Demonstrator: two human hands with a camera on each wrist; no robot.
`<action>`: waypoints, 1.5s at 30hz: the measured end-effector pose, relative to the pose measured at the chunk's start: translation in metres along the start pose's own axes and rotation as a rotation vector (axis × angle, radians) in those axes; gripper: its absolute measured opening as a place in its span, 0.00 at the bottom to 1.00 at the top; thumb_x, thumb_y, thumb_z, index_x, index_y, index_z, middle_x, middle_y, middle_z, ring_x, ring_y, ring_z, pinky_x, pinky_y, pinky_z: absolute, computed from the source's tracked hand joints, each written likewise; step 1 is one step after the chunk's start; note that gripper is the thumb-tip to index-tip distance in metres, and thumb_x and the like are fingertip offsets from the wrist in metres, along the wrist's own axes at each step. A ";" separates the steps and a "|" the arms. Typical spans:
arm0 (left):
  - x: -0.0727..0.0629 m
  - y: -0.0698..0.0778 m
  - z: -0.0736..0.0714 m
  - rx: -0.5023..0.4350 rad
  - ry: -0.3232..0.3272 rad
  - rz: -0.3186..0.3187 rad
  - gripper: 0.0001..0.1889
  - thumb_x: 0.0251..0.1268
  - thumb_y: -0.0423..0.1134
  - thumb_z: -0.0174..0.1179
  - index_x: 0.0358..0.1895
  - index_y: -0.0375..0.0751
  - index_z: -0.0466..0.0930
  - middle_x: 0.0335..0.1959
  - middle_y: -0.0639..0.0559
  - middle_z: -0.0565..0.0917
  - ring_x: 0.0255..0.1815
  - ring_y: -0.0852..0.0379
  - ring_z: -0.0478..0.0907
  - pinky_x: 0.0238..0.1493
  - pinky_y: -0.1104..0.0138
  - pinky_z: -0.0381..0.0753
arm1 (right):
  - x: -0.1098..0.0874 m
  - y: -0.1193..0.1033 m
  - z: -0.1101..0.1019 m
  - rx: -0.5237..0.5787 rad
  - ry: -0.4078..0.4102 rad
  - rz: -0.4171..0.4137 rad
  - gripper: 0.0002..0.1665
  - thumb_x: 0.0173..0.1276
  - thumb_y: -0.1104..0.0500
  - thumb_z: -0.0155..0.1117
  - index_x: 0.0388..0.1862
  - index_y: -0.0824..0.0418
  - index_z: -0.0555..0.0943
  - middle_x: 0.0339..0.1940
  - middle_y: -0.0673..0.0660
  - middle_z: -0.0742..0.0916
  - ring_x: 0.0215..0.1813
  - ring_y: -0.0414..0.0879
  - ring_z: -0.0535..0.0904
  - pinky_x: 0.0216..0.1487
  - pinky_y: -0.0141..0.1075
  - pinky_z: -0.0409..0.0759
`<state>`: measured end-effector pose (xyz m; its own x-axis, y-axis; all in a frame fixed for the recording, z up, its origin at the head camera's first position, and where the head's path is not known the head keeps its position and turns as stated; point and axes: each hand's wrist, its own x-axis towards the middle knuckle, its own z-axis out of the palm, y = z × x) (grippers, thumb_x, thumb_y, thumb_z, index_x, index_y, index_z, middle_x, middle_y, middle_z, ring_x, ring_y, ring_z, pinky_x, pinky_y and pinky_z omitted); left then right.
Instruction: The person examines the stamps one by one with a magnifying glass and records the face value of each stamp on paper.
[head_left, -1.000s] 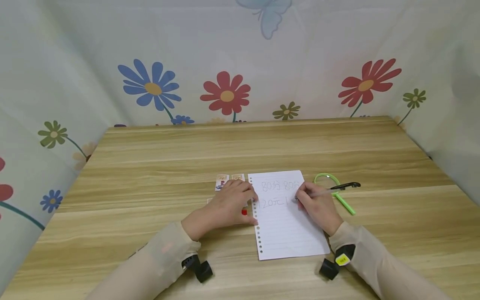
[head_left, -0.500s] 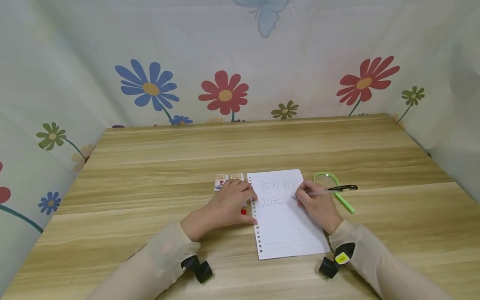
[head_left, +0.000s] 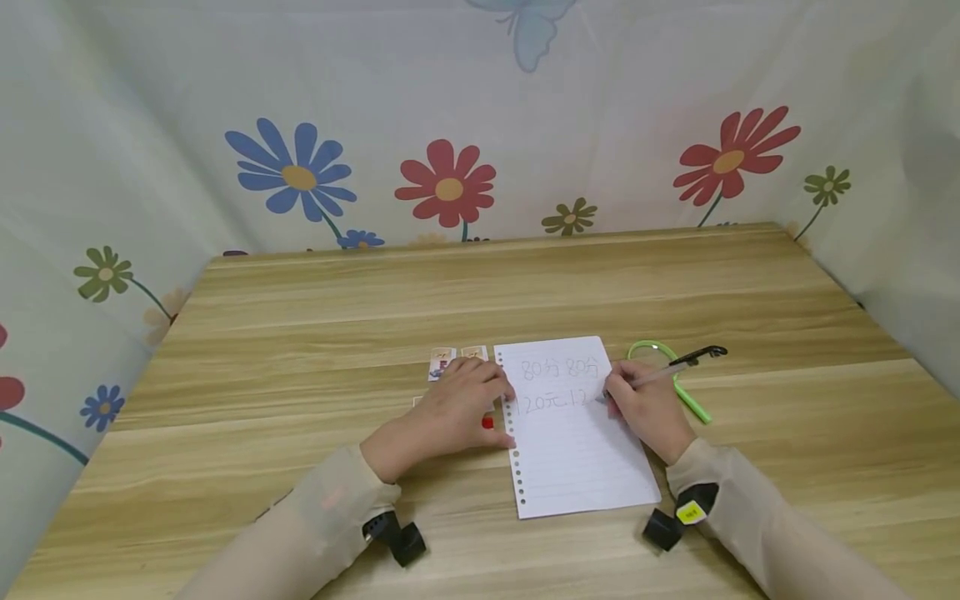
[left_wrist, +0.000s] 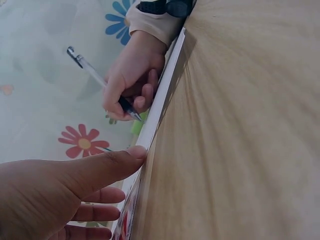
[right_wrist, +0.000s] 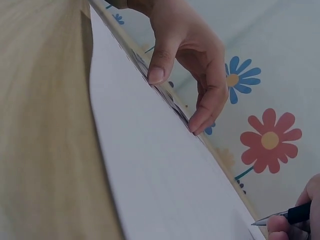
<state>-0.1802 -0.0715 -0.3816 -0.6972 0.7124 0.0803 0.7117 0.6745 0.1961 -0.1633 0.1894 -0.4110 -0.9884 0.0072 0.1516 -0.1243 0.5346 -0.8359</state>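
Observation:
A loose-leaf sheet of lined paper (head_left: 577, 467), punched with holes down its left side, lies on the table. My right hand (head_left: 651, 412) pinches a gel pen (head_left: 697, 357) with a clear barrel and black end; its tip is at the second handwritten row, just after "120元 12". In the right wrist view, the pen's metal tip (right_wrist: 260, 222) is right at the paper. With thumb and fingertips spread, my left hand (head_left: 457, 408) rests on the sheet's punched edge. Small printed stamps (head_left: 442, 364) lie beside and partly beneath that hand, some hidden by it.
A green-rimmed magnifying glass (head_left: 692, 406) lies to the right of the sheet, partly behind my right hand. Something small and red (head_left: 487, 422) shows under my left hand. A flower-printed curtain (head_left: 337, 67) stands behind the wooden table (head_left: 360, 308).
My right hand has shifted slightly right with the pen, which now tilts up more steeply. A "2" has appeared after the "1" in the second row. The left hand stays in place.

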 end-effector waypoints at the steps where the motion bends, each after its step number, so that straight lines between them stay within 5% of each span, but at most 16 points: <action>1: 0.000 0.000 0.000 0.000 0.000 -0.001 0.28 0.45 0.59 0.71 0.47 0.44 0.81 0.48 0.53 0.77 0.55 0.52 0.69 0.64 0.57 0.59 | 0.000 0.000 -0.001 0.007 -0.001 0.012 0.12 0.65 0.65 0.50 0.22 0.65 0.75 0.14 0.54 0.77 0.15 0.45 0.71 0.16 0.32 0.68; 20: 0.000 -0.001 0.000 -0.001 -0.010 0.000 0.28 0.46 0.59 0.70 0.48 0.44 0.81 0.49 0.53 0.77 0.56 0.51 0.68 0.63 0.57 0.60 | 0.002 0.003 -0.002 0.006 -0.040 0.002 0.10 0.67 0.63 0.51 0.27 0.65 0.76 0.16 0.54 0.78 0.15 0.45 0.71 0.15 0.32 0.69; 31: 0.002 0.000 -0.001 -0.006 -0.013 -0.008 0.29 0.46 0.59 0.70 0.48 0.44 0.80 0.49 0.53 0.77 0.55 0.51 0.69 0.63 0.57 0.59 | 0.004 0.008 -0.014 0.170 -0.012 0.010 0.09 0.70 0.64 0.52 0.32 0.69 0.72 0.20 0.63 0.79 0.12 0.47 0.71 0.10 0.38 0.72; 45: 0.001 0.000 -0.002 -0.008 -0.011 -0.007 0.29 0.46 0.58 0.71 0.48 0.44 0.80 0.49 0.53 0.77 0.55 0.51 0.69 0.63 0.57 0.60 | 0.003 0.014 -0.017 0.071 -0.025 -0.055 0.07 0.67 0.64 0.56 0.30 0.66 0.76 0.19 0.57 0.80 0.16 0.44 0.71 0.16 0.31 0.69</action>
<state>-0.1810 -0.0705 -0.3795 -0.7010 0.7100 0.0677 0.7062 0.6778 0.2048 -0.1665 0.2110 -0.4134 -0.9816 -0.0423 0.1861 -0.1838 0.4725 -0.8619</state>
